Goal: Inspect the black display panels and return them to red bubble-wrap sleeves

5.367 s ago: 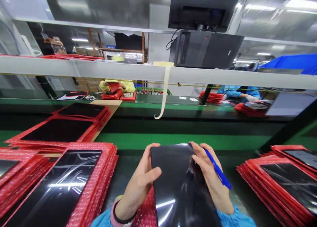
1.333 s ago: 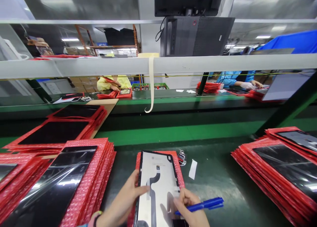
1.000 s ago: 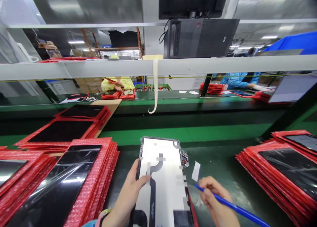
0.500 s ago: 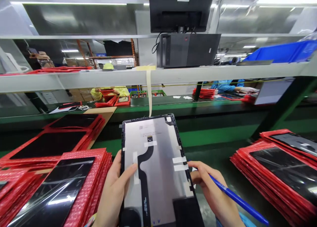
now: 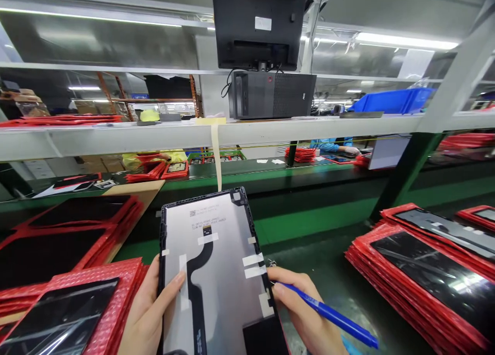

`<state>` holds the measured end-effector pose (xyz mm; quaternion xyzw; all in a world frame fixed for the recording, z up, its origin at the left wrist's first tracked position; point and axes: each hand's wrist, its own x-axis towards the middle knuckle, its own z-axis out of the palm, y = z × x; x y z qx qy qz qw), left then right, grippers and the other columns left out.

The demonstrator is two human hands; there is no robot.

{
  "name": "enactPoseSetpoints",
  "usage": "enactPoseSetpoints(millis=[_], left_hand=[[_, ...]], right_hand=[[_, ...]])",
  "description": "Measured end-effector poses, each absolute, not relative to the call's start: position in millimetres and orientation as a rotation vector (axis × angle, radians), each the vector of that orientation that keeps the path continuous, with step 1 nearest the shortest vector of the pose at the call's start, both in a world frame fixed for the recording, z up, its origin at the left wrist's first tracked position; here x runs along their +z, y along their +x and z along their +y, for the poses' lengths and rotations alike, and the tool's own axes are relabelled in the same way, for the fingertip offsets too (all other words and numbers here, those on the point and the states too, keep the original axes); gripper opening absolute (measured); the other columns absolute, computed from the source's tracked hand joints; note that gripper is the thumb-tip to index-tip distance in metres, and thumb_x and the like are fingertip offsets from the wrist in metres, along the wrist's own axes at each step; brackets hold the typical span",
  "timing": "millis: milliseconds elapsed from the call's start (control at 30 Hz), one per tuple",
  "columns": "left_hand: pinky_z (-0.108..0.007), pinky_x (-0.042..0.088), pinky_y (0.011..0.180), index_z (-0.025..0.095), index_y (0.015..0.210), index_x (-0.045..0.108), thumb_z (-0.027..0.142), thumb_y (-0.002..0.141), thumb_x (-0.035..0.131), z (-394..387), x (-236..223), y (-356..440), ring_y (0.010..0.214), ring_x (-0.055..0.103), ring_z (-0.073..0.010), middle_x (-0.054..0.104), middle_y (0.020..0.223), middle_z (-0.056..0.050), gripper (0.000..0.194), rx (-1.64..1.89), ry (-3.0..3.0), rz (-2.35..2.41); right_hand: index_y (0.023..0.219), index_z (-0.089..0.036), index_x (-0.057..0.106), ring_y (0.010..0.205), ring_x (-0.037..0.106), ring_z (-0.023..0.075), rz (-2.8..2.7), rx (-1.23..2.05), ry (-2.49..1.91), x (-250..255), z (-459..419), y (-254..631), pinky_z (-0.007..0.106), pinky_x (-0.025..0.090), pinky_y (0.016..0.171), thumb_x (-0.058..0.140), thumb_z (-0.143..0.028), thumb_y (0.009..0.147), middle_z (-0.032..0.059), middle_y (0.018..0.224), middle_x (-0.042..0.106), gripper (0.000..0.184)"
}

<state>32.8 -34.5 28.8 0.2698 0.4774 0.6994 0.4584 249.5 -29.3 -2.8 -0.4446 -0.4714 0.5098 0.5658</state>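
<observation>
Gripping by the side, the left hand (image 5: 149, 306) has hold of a flat rectangular display panel with a silver-grey back and a black frame (image 5: 228, 298), its thumb laid across the back near the black S-bent ribbon cable (image 5: 197, 303). The right hand (image 5: 299, 306) pinches a slim blue plastic pen (image 5: 336, 316) and sits at the panel's right edge, beside the short strips of whitish tape (image 5: 253, 259); whether the pen's tip touches the frame cannot be told. The panel is tilted back-side up above the dark green table (image 5: 328, 275), its lower end out of view, so any support there is uncertain.

Judging by the raised tilt and the pen at the edge, the step in hand looks like checking or working along the taped border. From here, the move calls for a steady left grip and light, controlled pen contact that neither lifts the tape nor scuffs the back. Screens on stacked red bubble-wrap sleeves lie both left (image 5: 126, 293) and right (image 5: 359, 259), well apart from the pen.
</observation>
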Motion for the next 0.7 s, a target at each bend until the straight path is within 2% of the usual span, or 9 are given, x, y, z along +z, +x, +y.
enactPoseSetpoints(millis=[100, 167, 233, 400, 533, 633, 700], left_hand=[[-0.009, 0.047, 0.086, 0.034, 0.130, 0.055, 0.039, 0.069, 0.079, -32, 24, 30, 0.114, 0.060, -0.0154, 0.068, 0.120, 0.007, 0.066, 1.729, 0.689, 1.190], [-0.011, 0.048, 0.086, 0.033, 0.133, 0.053, 0.039, 0.069, 0.078, -32, 23, 28, 0.117, 0.058, -0.0176, 0.067, 0.123, 0.006, 0.069, 1.707, 0.694, 1.185], [-0.013, 0.050, 0.085, 0.033, 0.135, 0.050, 0.038, 0.070, 0.078, -33, 24, 28, 0.119, 0.058, -0.0196, 0.067, 0.123, 0.004, 0.070, 1.691, 0.674, 1.197], [-0.011, 0.050, 0.083, 0.033, 0.125, 0.059, 0.038, 0.070, 0.077, -37, 32, 34, 0.114, 0.061, -0.0171, 0.069, 0.120, 0.007, 0.058, 1.732, 0.679, 1.271], [-0.009, 0.050, 0.079, 0.033, 0.115, 0.065, 0.040, 0.065, 0.081, -36, 31, 34, 0.110, 0.063, -0.0153, 0.072, 0.113, 0.006, 0.054, 1.763, 0.675, 1.304], [-0.011, 0.051, 0.078, 0.032, 0.116, 0.065, 0.044, 0.059, 0.084, -35, 22, 28, 0.112, 0.062, -0.0174, 0.071, 0.114, 0.003, 0.061, 1.746, 0.652, 1.319], [-0.013, 0.049, 0.084, 0.034, 0.120, 0.061, 0.045, 0.061, 0.083, -35, 15, 24, 0.119, 0.057, -0.0164, 0.068, 0.121, 0.004, 0.064, 1.729, 0.642, 1.360]], right_hand=[[0.091, -0.027, 0.077, 0.102, 0.062, 0.0303, -1.149, 1.182, -1.068, -3, -30, 249, 0.043, 0.046, 0.092, 0.074, -0.051, 0.072, 0.0079, 0.104, 0.072, 0.031], [0.095, -0.027, 0.076, 0.083, 0.063, 0.0231, -1.193, 1.166, -1.072, -2, -31, 249, 0.037, 0.048, 0.081, 0.074, -0.046, 0.073, 0.0044, 0.088, 0.071, 0.029], [0.099, -0.027, 0.074, 0.066, 0.057, 0.0164, -1.213, 1.194, -1.044, 0, -32, 248, 0.031, 0.045, 0.069, 0.074, -0.038, 0.073, -0.0007, 0.072, 0.065, 0.029], [0.101, -0.027, 0.072, 0.063, 0.051, 0.0124, -1.251, 1.314, -0.925, 3, -30, 244, 0.027, 0.041, 0.067, 0.072, -0.023, 0.070, -0.0048, 0.066, 0.060, 0.031], [0.100, -0.025, 0.070, 0.062, 0.047, 0.0137, -1.376, 1.297, -0.898, 7, -28, 244, 0.027, 0.039, 0.064, 0.070, -0.027, 0.071, -0.0044, 0.062, 0.055, 0.029], [0.092, -0.022, 0.071, 0.056, 0.035, 0.0131, -1.444, 1.212, -0.980, 13, -27, 245, 0.026, 0.033, 0.056, 0.067, -0.037, 0.075, -0.0061, 0.055, 0.039, 0.023], [0.081, -0.021, 0.069, 0.052, 0.024, 0.0122, -1.490, 1.190, -0.985, 17, -25, 244, 0.027, 0.025, 0.051, 0.060, -0.046, 0.080, -0.0075, 0.052, 0.028, 0.026]])
